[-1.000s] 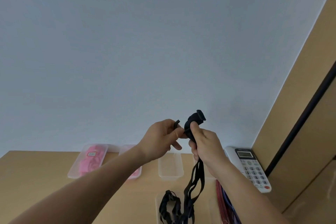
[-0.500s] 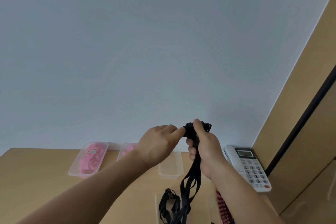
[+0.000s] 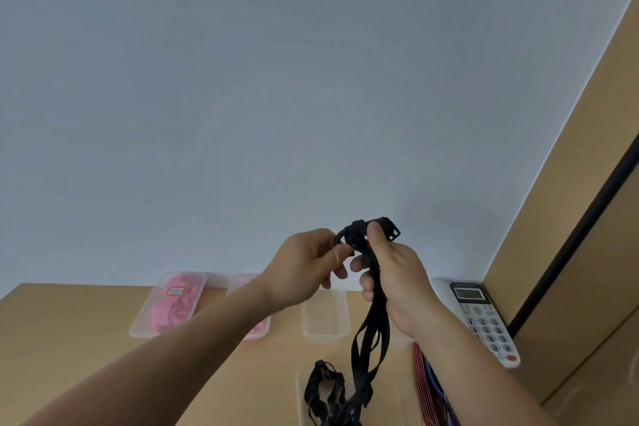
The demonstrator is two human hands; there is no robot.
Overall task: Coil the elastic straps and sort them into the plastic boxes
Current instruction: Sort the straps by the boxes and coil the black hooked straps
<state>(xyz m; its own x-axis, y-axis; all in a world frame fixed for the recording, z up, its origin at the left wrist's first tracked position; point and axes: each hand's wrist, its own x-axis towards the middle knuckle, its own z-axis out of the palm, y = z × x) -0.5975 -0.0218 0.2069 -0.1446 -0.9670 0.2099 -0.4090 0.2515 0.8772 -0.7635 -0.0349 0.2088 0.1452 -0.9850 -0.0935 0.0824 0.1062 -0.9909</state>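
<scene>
Above the wooden surface, the left hand pinches the started coil of the black elastic strap with a plastic buckle while the right hand curls round it, probably so the loose tail hangs free for winding.

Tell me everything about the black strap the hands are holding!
The black strap looks like flat elastic webbing with a black plastic buckle at its top end. That end is bunched into a small coil in the air: the left hand pinches it and the right hand grips it, thumb on top. The rest hangs in loose loops toward the table, running out of view.
</scene>
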